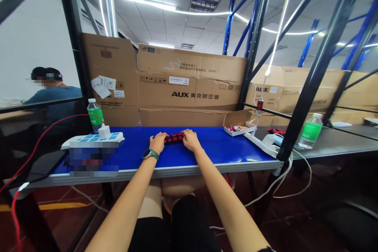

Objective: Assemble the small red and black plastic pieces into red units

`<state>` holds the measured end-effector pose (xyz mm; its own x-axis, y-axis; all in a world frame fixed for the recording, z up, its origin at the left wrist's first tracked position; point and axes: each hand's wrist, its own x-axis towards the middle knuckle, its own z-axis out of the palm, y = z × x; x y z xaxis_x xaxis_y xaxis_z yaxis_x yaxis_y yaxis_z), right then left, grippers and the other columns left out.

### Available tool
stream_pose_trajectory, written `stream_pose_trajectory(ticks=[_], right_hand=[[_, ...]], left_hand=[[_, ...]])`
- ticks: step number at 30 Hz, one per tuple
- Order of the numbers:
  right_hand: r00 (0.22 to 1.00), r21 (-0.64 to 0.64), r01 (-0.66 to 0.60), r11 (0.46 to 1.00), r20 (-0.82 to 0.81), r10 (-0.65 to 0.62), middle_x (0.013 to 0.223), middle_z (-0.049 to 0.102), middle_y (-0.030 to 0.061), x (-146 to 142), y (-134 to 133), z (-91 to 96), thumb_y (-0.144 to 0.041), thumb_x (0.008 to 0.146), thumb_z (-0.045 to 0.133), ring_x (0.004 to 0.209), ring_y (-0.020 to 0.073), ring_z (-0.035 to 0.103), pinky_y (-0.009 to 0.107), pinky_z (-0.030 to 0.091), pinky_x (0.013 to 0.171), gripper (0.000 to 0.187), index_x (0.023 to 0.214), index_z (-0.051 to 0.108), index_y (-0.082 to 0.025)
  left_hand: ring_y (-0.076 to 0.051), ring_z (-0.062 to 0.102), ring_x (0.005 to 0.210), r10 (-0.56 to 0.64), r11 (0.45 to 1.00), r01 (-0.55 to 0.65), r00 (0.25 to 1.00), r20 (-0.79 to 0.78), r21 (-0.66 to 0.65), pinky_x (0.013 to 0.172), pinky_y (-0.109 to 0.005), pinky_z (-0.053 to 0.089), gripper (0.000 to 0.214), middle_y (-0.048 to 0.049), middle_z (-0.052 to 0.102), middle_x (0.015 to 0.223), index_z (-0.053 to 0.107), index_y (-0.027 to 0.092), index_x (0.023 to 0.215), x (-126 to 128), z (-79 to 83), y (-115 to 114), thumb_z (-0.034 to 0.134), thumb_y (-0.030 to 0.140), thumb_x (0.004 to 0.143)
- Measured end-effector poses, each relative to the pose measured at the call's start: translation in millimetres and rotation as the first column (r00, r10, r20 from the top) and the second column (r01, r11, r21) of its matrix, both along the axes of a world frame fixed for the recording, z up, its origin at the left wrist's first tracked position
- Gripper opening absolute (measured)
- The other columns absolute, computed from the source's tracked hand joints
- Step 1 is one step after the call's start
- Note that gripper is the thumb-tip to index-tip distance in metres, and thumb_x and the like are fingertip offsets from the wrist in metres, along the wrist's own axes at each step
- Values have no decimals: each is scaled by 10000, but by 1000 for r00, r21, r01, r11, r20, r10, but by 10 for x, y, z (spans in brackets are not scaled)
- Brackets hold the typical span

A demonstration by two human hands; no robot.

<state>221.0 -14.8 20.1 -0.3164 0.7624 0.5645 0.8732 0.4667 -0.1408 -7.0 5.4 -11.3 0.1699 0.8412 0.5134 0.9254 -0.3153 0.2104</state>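
Note:
A red-and-black checked strip (177, 138), seemingly fabric, lies low over the blue tabletop (189, 153) in front of me. My left hand (158, 143), with a green-strapped watch on the wrist, has its fingers closed at the strip's left end. At the right end, the fingers of my right hand (190, 140) are bent over the strip and press on it. The middle of the strip shows between both hands; its ends are partly hidden under my fingers.
A white power strip (69, 141) with a plug and a green-labelled bottle (95, 115) stand left. To the right sit an open small box (236, 130) of colourful pieces and another power strip (262, 146). Cardboard (191, 90) walls the back. A person (56, 90) sits far left.

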Motion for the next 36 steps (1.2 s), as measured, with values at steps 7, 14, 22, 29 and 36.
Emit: stream_pose_trajectory(ticks=[7,14,22,29,36], right_hand=[[965,78,-254,964,80,248,1179,624,115,-159,-67,-4,-525,936,581,1099,256,526,374,355,927,485,1299,510,-212],[972,128,-233,964,69,226,1137,625,104,-240,-108,12,-348,971,536,1037,246,568,345,388,872,332,1272,503,-209],[963,122,-238,964,-101,251,1038,620,57,-159,-10,-22,-84,928,451,935,193,560,285,410,817,309,1179,554,-231],[946,150,-235,961,-192,261,970,577,55,-160,32,-51,-298,897,631,937,212,485,338,382,863,85,890,647,-215],[664,-20,-374,927,-704,253,909,564,37,-104,353,-112,-251,816,615,901,193,526,309,420,828,115,718,634,-194]], left_hand=[[-263,680,1000,41,998,-36,995,-95,50,932,-415,372,328,-133,739,975,620,192,1136,148,209,-142,364,108,948],[-259,707,889,-20,995,30,993,-113,90,788,-327,439,240,-138,743,949,592,183,1135,269,332,-319,446,225,949],[-249,692,953,-200,961,226,966,-163,161,794,-315,424,371,-87,740,1051,544,251,1265,267,341,-346,557,186,901],[-247,661,917,-258,923,309,939,-226,228,864,-389,365,287,-92,732,984,669,247,1172,259,333,-329,595,224,896],[-249,627,982,-280,913,278,959,-35,298,872,-424,322,339,-52,737,1153,670,333,1228,289,332,-345,645,349,890]])
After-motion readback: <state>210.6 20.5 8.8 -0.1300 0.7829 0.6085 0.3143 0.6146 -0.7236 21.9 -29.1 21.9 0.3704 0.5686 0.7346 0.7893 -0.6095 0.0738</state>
